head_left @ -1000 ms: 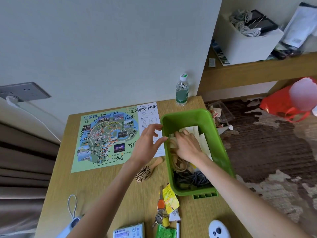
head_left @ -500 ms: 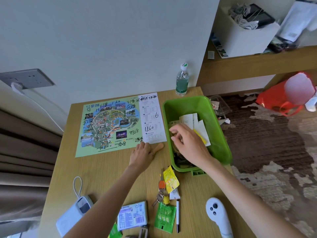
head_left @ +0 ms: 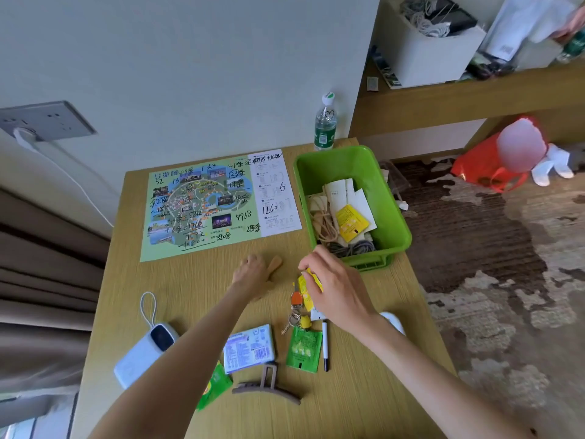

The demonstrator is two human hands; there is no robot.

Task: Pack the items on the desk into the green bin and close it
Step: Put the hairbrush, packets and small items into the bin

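Head view: the yellow sachet (head_left: 304, 288) lies on the table (head_left: 364, 391) just near of the green bin's (head_left: 337, 167) near-left corner, its long axis running roughly near to far, partly over a bunch of keys (head_left: 296, 307). The right hand (head_left: 335, 286) covers it from the right, curled fingers pinching its far end. The bin's open mouth sits far and a little right of that hand, very close, so by my reading the carry is a short lift over the near rim. The bin already holds papers, cord and another yellow packet. The left hand (head_left: 251, 274) rests over the head of a wooden hairbrush (head_left: 274, 264), whose handle pokes out toward the bin; motion blur hides whether it grips. It is the farther hand from the bin. A green sachet (head_left: 304, 348), pen (head_left: 325, 346), tissue pack (head_left: 248, 348), hair clip (head_left: 267, 384), power bank (head_left: 145, 353) and map (head_left: 202, 204) are still unpacked. Half a second ago the right hand was inside the bin over the papers; it has since come out and down to the sachet, while the left hand has stayed on the brush.
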